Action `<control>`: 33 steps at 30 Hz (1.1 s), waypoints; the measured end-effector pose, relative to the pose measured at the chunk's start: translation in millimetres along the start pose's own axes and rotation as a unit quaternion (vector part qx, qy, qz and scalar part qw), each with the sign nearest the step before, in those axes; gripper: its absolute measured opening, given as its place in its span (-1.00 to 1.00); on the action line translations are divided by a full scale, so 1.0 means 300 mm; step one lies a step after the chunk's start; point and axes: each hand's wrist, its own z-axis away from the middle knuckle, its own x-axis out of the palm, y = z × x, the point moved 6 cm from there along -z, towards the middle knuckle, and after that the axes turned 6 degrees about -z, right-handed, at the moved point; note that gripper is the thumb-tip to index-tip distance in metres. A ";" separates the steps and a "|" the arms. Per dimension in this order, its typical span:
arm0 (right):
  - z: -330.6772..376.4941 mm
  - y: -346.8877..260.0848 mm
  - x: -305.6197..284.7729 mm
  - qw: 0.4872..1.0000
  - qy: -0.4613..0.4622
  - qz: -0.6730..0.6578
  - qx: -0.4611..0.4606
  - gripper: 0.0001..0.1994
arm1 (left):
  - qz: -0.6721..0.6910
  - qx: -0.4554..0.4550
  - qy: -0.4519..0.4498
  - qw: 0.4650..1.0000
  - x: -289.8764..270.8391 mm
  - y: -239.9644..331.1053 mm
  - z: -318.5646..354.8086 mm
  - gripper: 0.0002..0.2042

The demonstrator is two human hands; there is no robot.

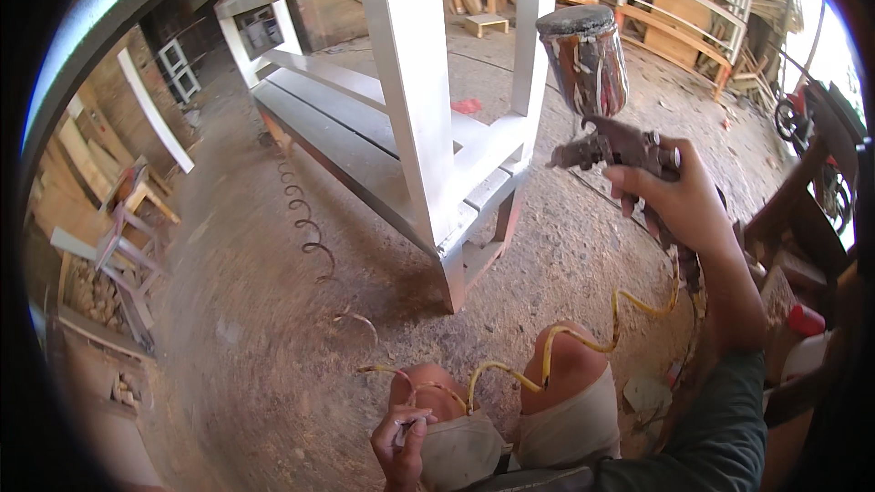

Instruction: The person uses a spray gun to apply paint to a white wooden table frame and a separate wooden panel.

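1. The right hand (690, 200) is gripping a spray gun (633, 147) beneath a paint-streaked cup (588, 68), fingers closing around the handle.
2. The left hand (399, 451) is pinching something small and pale, too unclear to name, near a yellow hose (547, 362).
3. A white wooden frame (401, 82) is standing ahead on the dusty floor (273, 346); coating it seems underway, probably calling for steady, even passes.

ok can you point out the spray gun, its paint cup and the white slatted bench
Spray gun (631, 147): head view, on its metal body.
Paint cup (586, 71): head view, on its paint-streaked side.
White slatted bench (410, 100): head view, on its nearest upright post.
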 end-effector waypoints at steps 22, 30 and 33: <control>-0.224 0.146 -0.231 0.999 -0.001 0.021 -0.041 -0.35 | -0.104 -0.024 0.011 0.994 0.224 0.079 0.005 -0.86; -0.174 0.210 -0.180 0.993 -0.106 -0.053 -0.028 -0.58 | -0.133 -0.060 0.026 0.989 0.235 0.115 0.006 -0.85; -0.152 0.225 -0.137 0.975 -0.190 -0.087 -0.080 -0.55 | -0.148 -0.059 0.033 0.987 0.221 0.111 -0.010 -0.85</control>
